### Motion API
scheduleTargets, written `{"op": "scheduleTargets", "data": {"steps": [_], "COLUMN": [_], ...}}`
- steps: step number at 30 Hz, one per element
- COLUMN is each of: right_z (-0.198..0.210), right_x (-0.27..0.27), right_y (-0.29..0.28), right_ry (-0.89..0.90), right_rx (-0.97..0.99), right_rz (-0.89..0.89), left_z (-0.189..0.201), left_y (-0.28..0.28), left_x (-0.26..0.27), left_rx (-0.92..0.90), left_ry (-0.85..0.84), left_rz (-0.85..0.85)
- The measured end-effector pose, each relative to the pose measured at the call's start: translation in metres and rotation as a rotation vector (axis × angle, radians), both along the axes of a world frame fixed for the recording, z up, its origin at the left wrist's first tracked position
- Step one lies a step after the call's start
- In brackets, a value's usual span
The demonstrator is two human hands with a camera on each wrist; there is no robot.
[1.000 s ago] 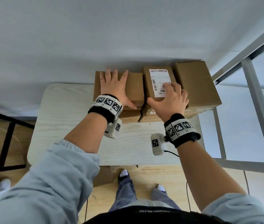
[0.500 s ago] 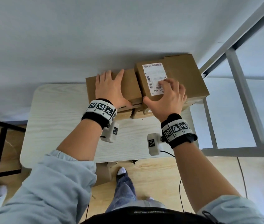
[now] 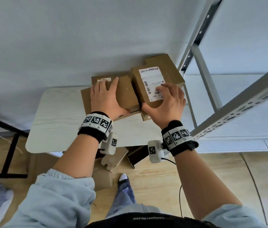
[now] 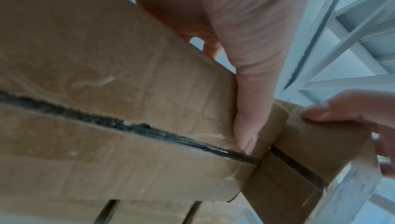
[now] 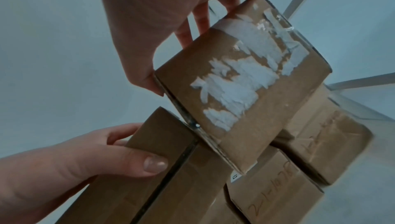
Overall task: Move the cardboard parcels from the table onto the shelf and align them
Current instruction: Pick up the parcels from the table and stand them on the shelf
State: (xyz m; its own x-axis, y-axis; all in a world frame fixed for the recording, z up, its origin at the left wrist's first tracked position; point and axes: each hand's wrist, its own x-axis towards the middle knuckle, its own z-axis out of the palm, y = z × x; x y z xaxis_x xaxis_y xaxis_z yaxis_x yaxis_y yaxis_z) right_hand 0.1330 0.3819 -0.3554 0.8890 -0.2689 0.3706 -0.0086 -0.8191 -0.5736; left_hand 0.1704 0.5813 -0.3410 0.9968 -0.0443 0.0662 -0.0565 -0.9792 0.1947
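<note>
My left hand point(image 3: 107, 97) grips a plain brown parcel point(image 3: 126, 94) from above, thumb on its near face; the left wrist view shows that thumb point(image 4: 245, 109) on the plain parcel point(image 4: 107, 75). My right hand point(image 3: 167, 99) grips a parcel with a white shipping label point(image 3: 153, 83), held beside the first. In the right wrist view the labelled parcel point(image 5: 245, 84) shows torn white paper on its near face, held above the other parcels. More parcels point(image 3: 85, 99) lie on the white table point(image 3: 61, 116) beneath.
A grey metal shelf frame point(image 3: 202, 66) rises at the right, with a perforated beam point(image 3: 245, 104) crossing near my right wrist. Cardboard boxes point(image 3: 102, 178) sit on the floor under the table. A black frame point(image 3: 6, 145) stands at the left. The wall is right behind the table.
Both hands have closed on their parcels and raised them off the pile, drifting right. The shelf frame now fills more of the right side of the view.
</note>
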Motion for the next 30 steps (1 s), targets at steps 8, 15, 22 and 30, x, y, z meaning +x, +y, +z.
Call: {"op": "scheduleTargets", "data": {"steps": [8,15,22,30], "right_z": [0.004,0.002,0.001,-0.006], "right_x": [-0.122,-0.194,-0.248,-0.311], "right_y": [-0.071,-0.113,-0.141,-0.172], "right_ry": [0.013,0.052,0.042,0.044], "right_rx": [0.018,0.031,-0.01,-0.03], "right_rz": [0.011,-0.017,-0.084,-0.276], "left_z": [-0.004,-0.005,-0.009,-0.02], "left_y": [-0.071,-0.116,-0.148,-0.192], "left_x": [-0.128,-0.194,-0.226,-0.26], "left_rx": [0.048,0.079,0.006,-0.039], "left_ry": [0.032,0.014,0.041,0.026], "left_rz": [0.001,-0.042,-0.13,-0.301]}}
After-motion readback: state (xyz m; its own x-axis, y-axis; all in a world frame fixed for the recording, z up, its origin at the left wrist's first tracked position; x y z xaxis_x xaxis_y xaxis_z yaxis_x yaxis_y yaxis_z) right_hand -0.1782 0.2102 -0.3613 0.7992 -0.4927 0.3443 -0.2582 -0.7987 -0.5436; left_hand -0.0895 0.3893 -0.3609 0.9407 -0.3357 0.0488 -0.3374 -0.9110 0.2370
